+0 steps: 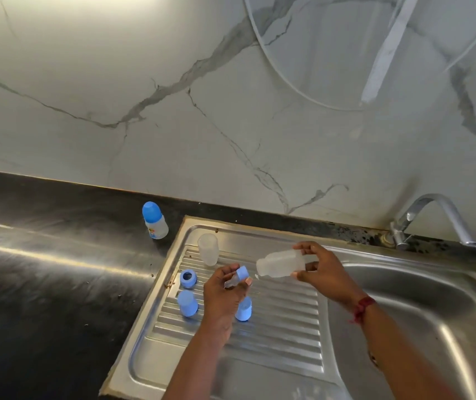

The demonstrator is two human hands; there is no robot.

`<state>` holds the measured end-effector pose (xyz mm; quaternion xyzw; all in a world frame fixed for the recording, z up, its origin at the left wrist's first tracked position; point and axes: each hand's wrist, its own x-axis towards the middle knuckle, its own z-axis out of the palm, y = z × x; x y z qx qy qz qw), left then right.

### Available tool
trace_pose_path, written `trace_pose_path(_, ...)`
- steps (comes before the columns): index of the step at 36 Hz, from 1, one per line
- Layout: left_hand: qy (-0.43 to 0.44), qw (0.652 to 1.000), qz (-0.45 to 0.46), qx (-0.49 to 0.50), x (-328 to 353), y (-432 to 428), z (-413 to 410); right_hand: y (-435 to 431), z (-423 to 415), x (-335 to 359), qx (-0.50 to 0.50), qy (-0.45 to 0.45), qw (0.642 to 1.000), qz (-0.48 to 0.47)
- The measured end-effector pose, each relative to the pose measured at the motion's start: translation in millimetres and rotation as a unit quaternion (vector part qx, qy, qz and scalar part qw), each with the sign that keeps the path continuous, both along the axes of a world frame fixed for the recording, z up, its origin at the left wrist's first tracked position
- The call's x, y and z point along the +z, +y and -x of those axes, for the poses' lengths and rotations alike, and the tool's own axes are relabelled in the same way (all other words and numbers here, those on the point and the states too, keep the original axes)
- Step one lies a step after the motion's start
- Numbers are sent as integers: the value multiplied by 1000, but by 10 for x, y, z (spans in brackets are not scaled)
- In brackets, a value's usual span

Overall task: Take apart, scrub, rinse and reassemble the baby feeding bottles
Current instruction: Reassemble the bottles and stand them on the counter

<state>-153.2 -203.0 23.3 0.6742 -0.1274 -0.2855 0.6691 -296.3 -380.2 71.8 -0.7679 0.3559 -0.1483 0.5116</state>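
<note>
Nearest, over the ribbed steel drainboard (274, 321), the left hand (225, 295) pinches a blue screw collar (243, 274) between thumb and curled fingertips, with a clear teat (230, 283) poking out of it toward the palm. Just to its right, the right hand (322, 272) grips a clear bottle body (280, 262), fingers on top and thumb underneath. The bottle lies almost level, its long axis running left to right. The end facing the collar looks like the open mouth, though that is not certain. Collar and bottle are close but apart, so the left hand is the nearer one to close or widen that gap along the bottle's axis. Around the left wrist, a blue cap (187, 303) and a second blue cap (244, 309) stand on the ribs, with a loose blue ring (187, 278) just behind. Further back stands an upright empty bottle body (208, 249). An assembled bottle (155, 221) waits on the dark counter (58, 284). The tap (433, 215) rises behind the sink basin (421, 307).
</note>
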Motion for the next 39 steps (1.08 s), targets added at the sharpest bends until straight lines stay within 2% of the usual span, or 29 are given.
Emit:
trace_pose_path(4, 56, 998, 27, -10, 124, 47, 170, 29, 358, 125, 7, -65, 995, -74)
trace_pose_path(9, 149, 985, 80, -34, 323, 73, 426, 49, 682, 106, 11, -111, 988, -108)
trace_pose_path(11, 157, 983, 84, -48, 373, 69, 535, 70, 785, 107, 16, -119, 986, -117)
trace_pose_path(17, 138, 983, 83, -86, 448, 42, 829, 74, 1026, 149, 40, -127, 983, -124)
trace_pose_path(31, 120, 989, 54, -73, 304, 65, 1289, 5, 1351, 24, 79, -107, 981, -142)
trace_pose_path(35, 83, 993, 35, -70, 300, 85, 1302, 3, 1301, -39, 58, -86, 975, -194)
trace_pose_path(39, 39, 997, 8, -69, 285, 86, 1299, 60, 1242, -37, 52, -47, 979, -191)
